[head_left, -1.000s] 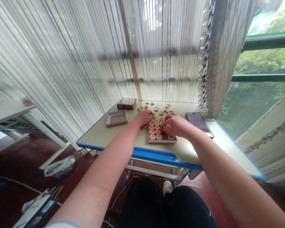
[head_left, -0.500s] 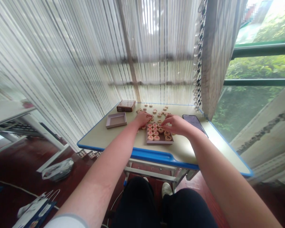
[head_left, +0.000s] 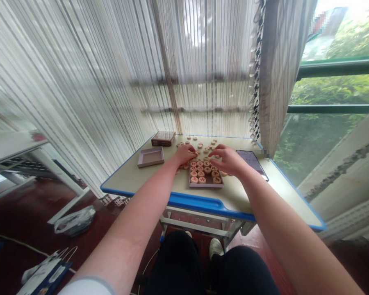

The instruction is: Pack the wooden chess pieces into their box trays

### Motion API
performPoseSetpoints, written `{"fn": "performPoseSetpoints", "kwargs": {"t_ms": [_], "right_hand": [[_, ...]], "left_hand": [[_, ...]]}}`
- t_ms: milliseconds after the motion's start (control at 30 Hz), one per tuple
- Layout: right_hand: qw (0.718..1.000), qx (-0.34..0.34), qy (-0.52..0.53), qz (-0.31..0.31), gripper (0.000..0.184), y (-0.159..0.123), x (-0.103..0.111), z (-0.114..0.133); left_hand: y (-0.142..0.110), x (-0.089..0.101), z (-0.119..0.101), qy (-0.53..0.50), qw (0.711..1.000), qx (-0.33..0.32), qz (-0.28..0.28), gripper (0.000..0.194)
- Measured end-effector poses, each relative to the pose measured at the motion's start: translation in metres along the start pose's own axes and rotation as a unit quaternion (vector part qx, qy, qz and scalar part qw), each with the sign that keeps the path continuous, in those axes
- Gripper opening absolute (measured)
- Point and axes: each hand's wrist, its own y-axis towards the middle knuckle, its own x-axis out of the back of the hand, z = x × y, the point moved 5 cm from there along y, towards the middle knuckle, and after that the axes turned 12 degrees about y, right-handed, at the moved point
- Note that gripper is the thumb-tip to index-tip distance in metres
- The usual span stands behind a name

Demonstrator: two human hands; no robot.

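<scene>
A shallow box (head_left: 192,185) near the table's front edge holds rows of round wooden Chinese chess pieces (head_left: 202,180), some with red characters and some with dark ones. Just beyond its back left corner, my left hand (head_left: 184,155) is closed, its fingertips pinching a chess piece (head_left: 192,153). My right hand (head_left: 226,159) hovers over the box's back right corner, thumb and forefinger apart, with nothing visible between them. Its fingers partly cover the pieces in that corner.
More loose chess pieces (head_left: 200,145) lie scattered behind the box. An open, shallow box lid (head_left: 150,157) and a brown closed box (head_left: 163,138) sit at the left. A phone (head_left: 251,163) lies at the right, by my forearm. Curtains (head_left: 203,106) hang behind the table.
My right hand has lifted slightly off the pieces at the box's back right, and its fingers have spread. The left fingers have drawn together around a piece.
</scene>
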Motion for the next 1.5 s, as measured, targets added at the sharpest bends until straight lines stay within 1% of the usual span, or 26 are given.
{"fn": "performPoseSetpoints", "kwargs": {"t_ms": [133,267,333,433,500,600,667,733,900,967,1033,1100,1167,1233,1267,1333,1400,1467,1500], "right_hand": [[0.999,-0.014,-0.023,-0.023,0.027,0.002,-0.002,-0.008],[0.997,-0.055,-0.037,-0.028,0.033,0.004,-0.003,-0.015],[0.997,-0.056,-0.035,-0.034,0.035,0.005,-0.004,-0.015],[0.999,-0.033,-0.022,-0.037,0.033,0.006,-0.008,-0.013],[0.998,-0.031,-0.016,-0.051,0.031,0.006,-0.009,-0.013],[0.996,-0.034,-0.01,-0.081,0.036,0.005,-0.007,-0.014],[0.996,-0.017,-0.006,-0.082,0.037,0.004,-0.006,-0.012],[0.997,-0.001,-0.008,-0.08,0.035,0.003,-0.005,-0.009],[0.995,0.015,-0.026,-0.092,0.032,0.002,-0.002,-0.004],[0.995,0.008,-0.028,-0.095,0.032,0.002,0.001,-0.004],[0.996,-0.01,-0.019,-0.091,0.031,0.002,0.005,-0.006],[0.997,-0.025,0.002,-0.074,0.029,0.003,0.009,-0.008],[0.998,-0.034,0.031,-0.043,0.027,0.003,0.012,-0.01],[0.997,-0.05,0.053,-0.002,0.026,0.002,0.014,-0.01],[0.996,-0.058,0.059,0.024,0.025,0.001,0.014,-0.009],[0.991,-0.071,0.068,0.085,0.026,-0.003,0.012,-0.005],[0.982,-0.075,0.085,0.15,0.026,-0.007,0.008,0.001],[0.973,-0.069,0.099,0.197,0.025,-0.011,0.006,0.007],[0.971,-0.06,0.1,0.209,0.024,-0.012,0.005,0.01]], "left_hand": [[-0.001,0.004,-0.008,-0.119,0.993,-0.002,-0.012,0.021],[-0.004,0.007,-0.019,-0.253,0.967,-0.003,0.002,0.027],[-0.007,0.009,-0.024,-0.299,0.954,-0.002,0.02,0.027],[-0.012,0.012,-0.031,-0.349,0.936,-0.005,0.052,0.026],[-0.014,0.014,-0.034,-0.373,0.925,-0.006,0.066,0.027],[-0.017,0.016,-0.037,-0.406,0.911,-0.006,0.075,0.028],[-0.018,0.016,-0.038,-0.421,0.903,-0.004,0.081,0.028],[-0.019,0.015,-0.039,-0.423,0.902,-0.003,0.082,0.028],[-0.017,0.011,-0.041,-0.405,0.911,-0.021,0.072,0.035],[-0.014,0.01,-0.038,-0.391,0.919,-0.018,0.057,0.038],[-0.009,0.011,-0.029,-0.354,0.935,0.003,0.007,0.038],[-0.006,0.015,-0.017,-0.264,0.962,0.035,-0.066,0.034],[-0.005,0.018,-0.008,-0.133,0.983,0.048,-0.121,0.026],[-0.004,0.018,-0.007,-0.028,0.989,0.023,-0.141,0.02],[-0.004,0.018,-0.007,0.005,0.99,0.007,-0.144,0.02],[-0.005,0.016,-0.009,0.04,0.989,-0.012,-0.141,0.021],[-0.005,0.014,-0.01,0.056,0.99,-0.012,-0.132,0.022],[-0.006,0.013,-0.011,0.067,0.99,-0.009,-0.125,0.022],[-0.006,0.013,-0.011,0.071,0.99,-0.011,-0.124,0.021]]}}
